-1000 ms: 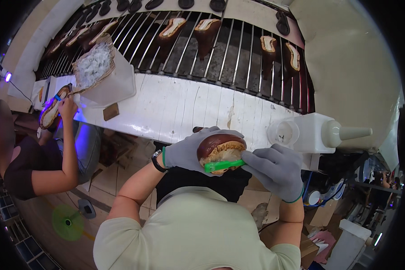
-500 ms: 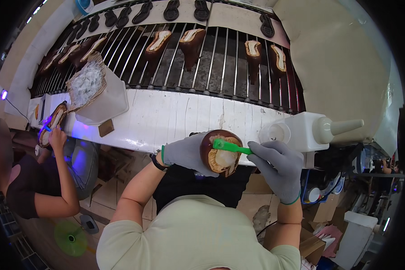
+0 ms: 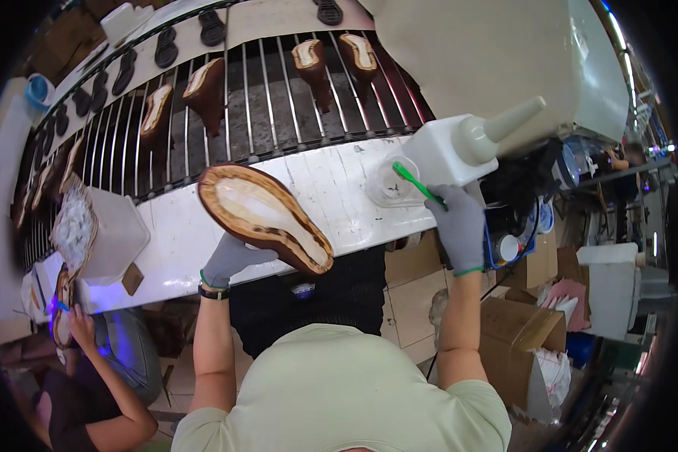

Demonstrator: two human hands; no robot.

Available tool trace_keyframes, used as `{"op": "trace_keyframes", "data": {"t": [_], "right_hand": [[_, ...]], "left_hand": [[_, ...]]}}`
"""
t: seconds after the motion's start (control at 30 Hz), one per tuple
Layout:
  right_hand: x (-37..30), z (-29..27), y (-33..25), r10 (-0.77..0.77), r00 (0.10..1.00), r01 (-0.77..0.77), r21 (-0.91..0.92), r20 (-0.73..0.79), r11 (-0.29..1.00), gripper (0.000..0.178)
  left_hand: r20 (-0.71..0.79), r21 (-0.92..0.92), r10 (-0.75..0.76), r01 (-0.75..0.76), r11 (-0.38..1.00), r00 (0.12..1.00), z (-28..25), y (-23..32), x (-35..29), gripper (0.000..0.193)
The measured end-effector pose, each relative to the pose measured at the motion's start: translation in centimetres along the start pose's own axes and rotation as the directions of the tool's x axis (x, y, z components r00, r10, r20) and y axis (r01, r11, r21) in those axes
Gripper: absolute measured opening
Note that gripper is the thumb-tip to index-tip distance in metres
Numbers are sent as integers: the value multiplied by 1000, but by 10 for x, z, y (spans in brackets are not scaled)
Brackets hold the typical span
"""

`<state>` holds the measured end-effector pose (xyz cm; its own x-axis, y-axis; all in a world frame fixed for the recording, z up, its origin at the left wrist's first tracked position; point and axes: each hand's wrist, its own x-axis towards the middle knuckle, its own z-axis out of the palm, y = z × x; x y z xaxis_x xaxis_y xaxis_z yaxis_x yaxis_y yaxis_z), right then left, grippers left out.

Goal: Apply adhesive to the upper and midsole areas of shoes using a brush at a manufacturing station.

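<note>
My left hand (image 3: pixel 232 261), in a grey glove, grips a brown shoe upper (image 3: pixel 260 207) from beneath. Its underside faces up, showing a pale middle inside a tan, folded-in rim. My gloved right hand (image 3: pixel 459 226) is closed on the handle of a green brush (image 3: pixel 420 183). The brush head is over or inside a small translucent cup (image 3: pixel 379 194) on the white bench; I cannot tell whether it touches the cup's contents. Right beside the cup lies a white bottle (image 3: pixel 448 154) with a long pale nozzle.
Brown shoe uppers (image 3: pixel 203 87) sit on a metal roller conveyor (image 3: pixel 267 105) beyond the bench (image 3: pixel 331 188), with dark soles (image 3: pixel 166 47) behind. A white bin (image 3: pixel 117 233) stands left. At lower left a co-worker's hand (image 3: pixel 81 325) works on another upper. Cardboard boxes (image 3: pixel 516 339) are at right.
The brush has left the upper and moved right to the cup. My left hand has moved left with the upper, which is turned so its whole underside shows. The view has shifted right.
</note>
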<state>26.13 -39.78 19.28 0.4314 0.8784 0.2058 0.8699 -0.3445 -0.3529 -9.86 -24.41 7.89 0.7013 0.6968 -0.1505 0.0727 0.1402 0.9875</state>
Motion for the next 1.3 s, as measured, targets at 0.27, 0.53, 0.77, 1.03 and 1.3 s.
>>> {"op": "trace_keyframes", "data": {"t": [0.27,0.53,0.77,1.03,1.3], "right_hand": [[-16,61,12,185,981,-172,-189,55,967,20],[-6,64,24,95,984,-68,-179,149,982,18],[-18,70,44,305,839,-537,596,450,597,34],[0,38,-30,-49,849,-487,816,525,311,28],[-12,-3,-75,-440,842,38,777,314,628,32]], "left_hand": [[-355,-308,102,-220,926,929,19,-31,-6,78],[-3,-992,-104,10,124,995,27,-38,-8,69],[7,-985,-4,7,170,1000,18,-36,-19,71],[-22,-879,-178,66,472,984,54,3,-6,70],[-172,-631,-96,-35,775,981,61,41,-4,61]]}}
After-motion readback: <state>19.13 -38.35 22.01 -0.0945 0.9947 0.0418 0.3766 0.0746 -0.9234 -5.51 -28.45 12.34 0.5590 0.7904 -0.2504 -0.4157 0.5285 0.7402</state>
